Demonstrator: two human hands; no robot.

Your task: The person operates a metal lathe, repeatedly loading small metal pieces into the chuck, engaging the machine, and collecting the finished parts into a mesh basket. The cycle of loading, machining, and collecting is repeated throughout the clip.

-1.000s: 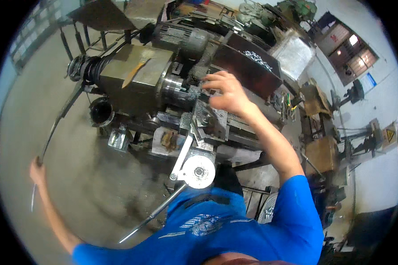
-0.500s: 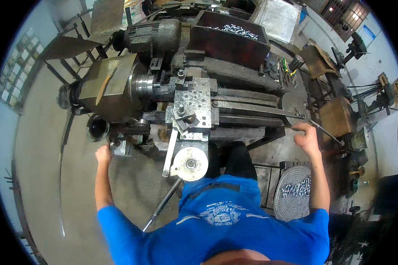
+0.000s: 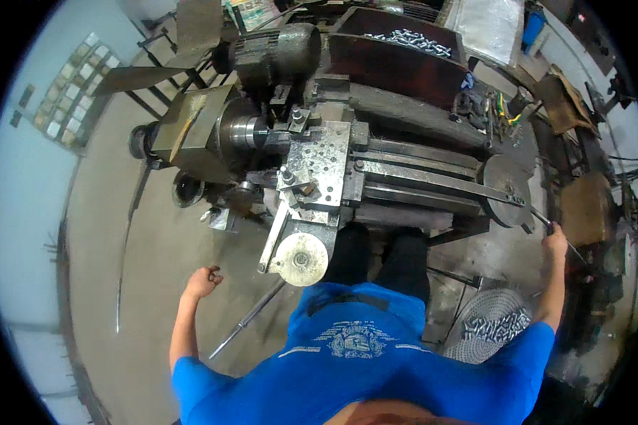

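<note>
A lathe-like machine with a drilled steel tool block stands before me. My right hand is closed round a metal lever that joins the grey disc at the machine's right end. My left hand hangs over the floor, left of the pale round handwheel, touching no part of the machine. Its fingers are curled, with something small and dark at the tips that I cannot make out. The shiny chuck sits left of the tool block.
Small metal pins fill part of a dark box behind the machine and a round woven basket near my right elbow. A brush lies on the headstock cover. A long rod slants below the handwheel. Hand tools lie at the far right.
My left hand has drawn back from beside the machine's lower left part, toward me and right. My right hand has moved outward and nearer, swinging the lever; the disc has turned.
</note>
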